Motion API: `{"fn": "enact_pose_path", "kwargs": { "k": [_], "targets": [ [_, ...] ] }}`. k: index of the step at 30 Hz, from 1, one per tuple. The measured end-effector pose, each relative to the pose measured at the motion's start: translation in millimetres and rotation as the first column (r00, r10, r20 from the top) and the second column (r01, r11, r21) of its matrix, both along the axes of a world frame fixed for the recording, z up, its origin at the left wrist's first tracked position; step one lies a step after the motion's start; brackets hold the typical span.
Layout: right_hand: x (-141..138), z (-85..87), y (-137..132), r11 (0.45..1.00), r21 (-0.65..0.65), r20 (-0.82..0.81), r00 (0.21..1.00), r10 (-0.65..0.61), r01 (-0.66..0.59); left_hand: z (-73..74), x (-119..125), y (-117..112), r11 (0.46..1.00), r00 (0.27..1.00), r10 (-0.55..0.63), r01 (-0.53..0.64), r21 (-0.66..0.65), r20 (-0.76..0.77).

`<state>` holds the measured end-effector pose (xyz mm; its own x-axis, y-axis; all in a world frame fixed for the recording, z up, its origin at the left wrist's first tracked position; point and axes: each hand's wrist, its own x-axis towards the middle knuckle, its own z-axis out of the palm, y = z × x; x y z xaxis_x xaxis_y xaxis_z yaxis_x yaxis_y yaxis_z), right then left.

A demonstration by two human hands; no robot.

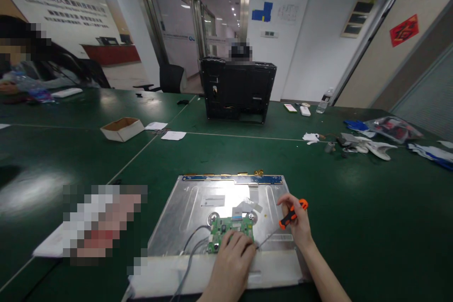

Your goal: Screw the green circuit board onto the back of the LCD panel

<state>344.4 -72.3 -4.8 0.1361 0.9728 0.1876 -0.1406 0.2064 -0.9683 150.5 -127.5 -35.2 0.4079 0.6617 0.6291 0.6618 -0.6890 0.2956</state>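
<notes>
A flat metal display panel (177, 226) lies on the green table in front of me. On its lower middle sits a green circuit board (214, 240), joined to a flat ribbon cable (237, 213) above and grey cables (191, 259) at its left. My left hand (235, 259) grips the board with bent fingers, covering its lower right part. In my right hand (299, 222) is a screwdriver (290, 216) with an orange and black handle. Its thin shaft slants down left toward the board's right edge, beside my left fingers; the tip's exact contact is hard to make out.
A black monitor housing (239, 89) stands at the far side, a person behind it. Another person sits far left. An open box (122, 130) is at left; gloves (378, 148), a plastic bag (394, 127) and a bottle (324, 101) lie or stand right.
</notes>
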Motion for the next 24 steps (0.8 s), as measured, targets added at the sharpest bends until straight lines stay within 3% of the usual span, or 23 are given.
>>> {"fn": "enact_pose_path", "kwargs": {
  "k": [12, 24],
  "targets": [
    [5.8, 2.2, 2.1, 1.0, 0.024, 0.003, 1.0, -0.001, 0.001, 0.4, 1.5, -0.2, 1.0, 0.999, 0.016, -0.015, 0.016, -0.039],
    [26.1, -1.5, 10.7, 0.993, 0.02, 0.037, 0.993, -0.113, 0.113, -11.2, 4.1, 0.3, 0.999, 0.997, 0.05, -0.049, 0.018, -0.052]
  ]
}}
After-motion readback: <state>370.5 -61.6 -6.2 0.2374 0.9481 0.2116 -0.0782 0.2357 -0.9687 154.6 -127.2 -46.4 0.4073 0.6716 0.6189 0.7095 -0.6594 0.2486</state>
